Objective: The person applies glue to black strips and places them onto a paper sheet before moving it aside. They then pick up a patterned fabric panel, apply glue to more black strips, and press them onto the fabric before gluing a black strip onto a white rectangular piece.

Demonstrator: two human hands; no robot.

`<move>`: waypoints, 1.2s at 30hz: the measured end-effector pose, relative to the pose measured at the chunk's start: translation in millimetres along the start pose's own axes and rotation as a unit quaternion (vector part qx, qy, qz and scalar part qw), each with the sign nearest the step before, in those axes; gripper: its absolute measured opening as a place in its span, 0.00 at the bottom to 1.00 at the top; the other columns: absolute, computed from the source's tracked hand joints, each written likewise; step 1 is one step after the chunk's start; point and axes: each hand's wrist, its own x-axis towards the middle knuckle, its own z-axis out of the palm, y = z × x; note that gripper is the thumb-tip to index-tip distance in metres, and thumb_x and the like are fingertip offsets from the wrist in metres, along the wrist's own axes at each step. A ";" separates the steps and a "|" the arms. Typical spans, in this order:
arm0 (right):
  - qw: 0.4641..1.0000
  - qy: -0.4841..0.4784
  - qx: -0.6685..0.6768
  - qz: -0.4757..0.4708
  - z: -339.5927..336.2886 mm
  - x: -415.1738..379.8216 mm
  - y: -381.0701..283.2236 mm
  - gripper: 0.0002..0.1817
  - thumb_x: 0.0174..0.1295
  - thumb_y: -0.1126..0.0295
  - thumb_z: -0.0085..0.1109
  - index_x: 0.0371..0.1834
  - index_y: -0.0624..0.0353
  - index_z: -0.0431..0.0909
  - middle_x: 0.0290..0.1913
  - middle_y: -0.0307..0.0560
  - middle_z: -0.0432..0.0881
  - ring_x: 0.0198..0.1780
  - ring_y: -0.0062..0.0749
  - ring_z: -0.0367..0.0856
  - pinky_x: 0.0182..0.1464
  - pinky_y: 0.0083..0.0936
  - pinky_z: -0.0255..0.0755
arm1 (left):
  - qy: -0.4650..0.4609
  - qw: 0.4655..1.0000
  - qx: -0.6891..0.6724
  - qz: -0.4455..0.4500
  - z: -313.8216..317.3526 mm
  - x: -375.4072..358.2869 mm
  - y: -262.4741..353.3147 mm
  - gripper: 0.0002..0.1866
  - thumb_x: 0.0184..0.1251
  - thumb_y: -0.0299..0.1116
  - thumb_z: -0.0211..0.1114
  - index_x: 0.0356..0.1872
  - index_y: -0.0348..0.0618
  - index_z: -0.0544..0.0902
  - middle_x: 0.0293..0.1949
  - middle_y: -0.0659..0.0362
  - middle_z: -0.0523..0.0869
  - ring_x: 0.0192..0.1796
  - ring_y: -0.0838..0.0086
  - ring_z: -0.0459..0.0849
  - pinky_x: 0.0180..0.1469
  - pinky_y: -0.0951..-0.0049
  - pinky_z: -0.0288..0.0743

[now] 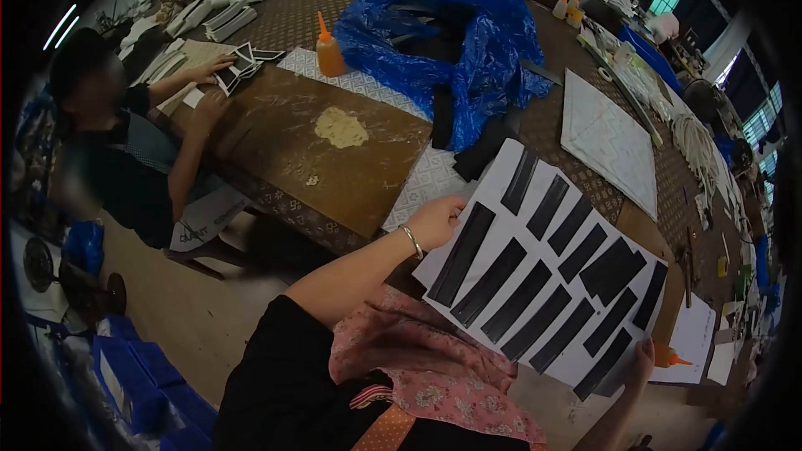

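Note:
Both my hands hold up a white sheet (543, 188) that carries several black strips (518, 296) in rows and a wider black piece (612, 271). My left hand (439, 222), with a bracelet at the wrist, is closed on the sheet's left edge. At the lower right corner my right hand (642, 361) grips the same sheet; its fingers are partly hidden. Behind the sheet's top edge lie dark strips (480, 150) by a large blue plastic bag (493, 42). An orange-tipped glue bottle (667, 357) shows just right of my right hand.
A brown board (276, 150) with a pale yellow powdery patch (341, 128) lies on the table. Behind it stands an orange glue bottle (328, 50). A co-worker (125, 150) sits at left, handling white-edged pieces. A white patterned panel (608, 142) lies at right; blue boxes (142, 376) stand lower left.

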 end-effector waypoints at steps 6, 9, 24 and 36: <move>0.994 -0.027 0.103 -0.018 62.9 -33.7 -54.1 0.22 0.62 0.77 0.46 0.61 0.61 0.64 0.54 0.45 0.73 0.51 0.30 0.73 0.54 0.23 0.65 | 0.069 0.998 -0.001 0.003 -81.5 -31.2 -0.8 0.15 0.55 0.21 0.55 0.45 0.40 0.72 0.28 0.52 0.79 0.32 0.63 0.78 0.36 0.69 0.71; 0.990 -0.050 0.127 -0.025 111.7 -51.5 -76.0 0.22 0.61 0.77 0.46 0.61 0.61 0.64 0.54 0.45 0.73 0.51 0.31 0.73 0.54 0.24 0.66 | 0.091 0.996 -0.001 -0.015 -131.5 -51.3 -11.7 0.15 0.55 0.21 0.55 0.46 0.41 0.72 0.27 0.53 0.79 0.32 0.64 0.78 0.36 0.70 0.72; 0.926 -0.331 0.177 0.026 474.8 -130.1 -122.8 0.22 0.60 0.79 0.47 0.59 0.62 0.64 0.47 0.44 0.76 0.46 0.27 0.75 0.50 0.23 0.69 | 0.327 0.914 0.160 -0.180 -365.3 -156.6 -195.4 0.12 0.53 0.20 0.53 0.40 0.40 0.76 0.29 0.57 0.79 0.32 0.69 0.78 0.38 0.73 0.71; 0.903 -0.423 -0.014 -0.070 546.3 -157.7 -127.3 0.18 0.58 0.72 0.55 0.52 0.61 0.68 0.39 0.42 0.79 0.36 0.21 0.76 0.37 0.18 0.70 | 0.367 0.852 0.224 -0.299 -450.2 -147.0 -327.4 0.13 0.58 0.22 0.52 0.44 0.41 0.76 0.41 0.52 0.81 0.44 0.64 0.79 0.46 0.67 0.72</move>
